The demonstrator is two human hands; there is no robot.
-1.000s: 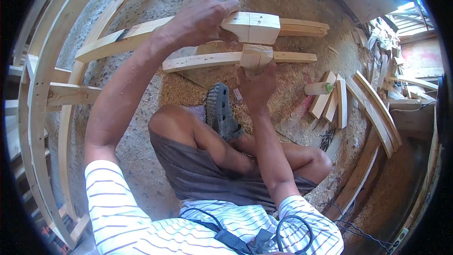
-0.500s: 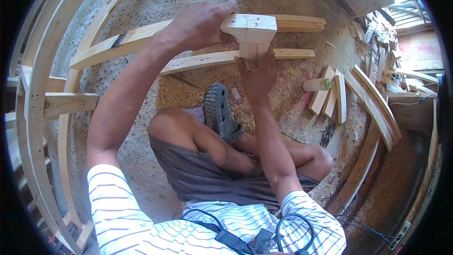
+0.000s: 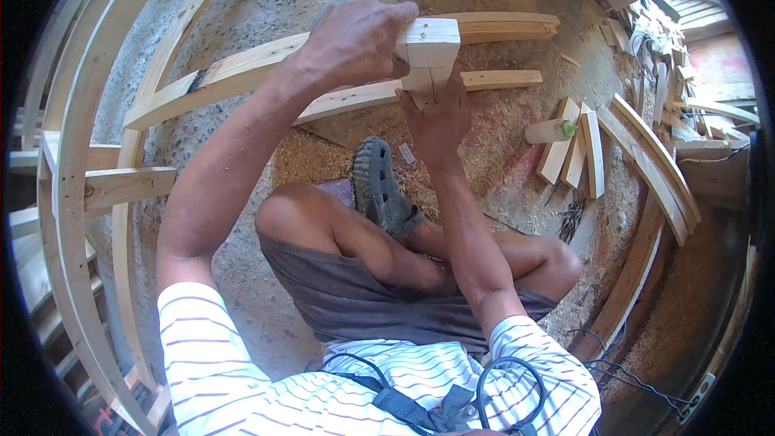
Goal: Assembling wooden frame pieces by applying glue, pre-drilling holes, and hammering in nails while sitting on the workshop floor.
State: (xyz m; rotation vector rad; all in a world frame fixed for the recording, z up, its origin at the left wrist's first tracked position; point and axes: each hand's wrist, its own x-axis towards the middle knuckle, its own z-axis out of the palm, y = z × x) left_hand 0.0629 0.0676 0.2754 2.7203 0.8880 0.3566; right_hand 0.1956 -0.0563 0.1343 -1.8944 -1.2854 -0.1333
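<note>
A pale wooden block (image 3: 436,32), with dark nail or screw marks on its top face, is raised in front of me. A shorter wooden piece (image 3: 428,85) extends from its near side, and a seam shows there. My left hand (image 3: 359,40) is closed around the left side of the block, its thumb side toward the top. From below, my right hand (image 3: 437,125) grips the shorter piece, with fingers partly hidden behind it. Beyond my left hand runs a long curved wooden bar (image 3: 234,73); whether it joins the block is hidden.
Curved wooden framing (image 3: 69,178) rises on my left. Another wooden strip (image 3: 504,79) lies beyond my right hand. At right are short wood pieces (image 3: 593,153), a bottle with a green cap (image 3: 550,131), curved slats (image 3: 650,165) and black cables (image 3: 638,379). Sawdust covers the floor.
The block has shifted slightly left and turned, so its end face looks narrower. Both hands keep their grip. The surroundings have shifted slightly in view.
</note>
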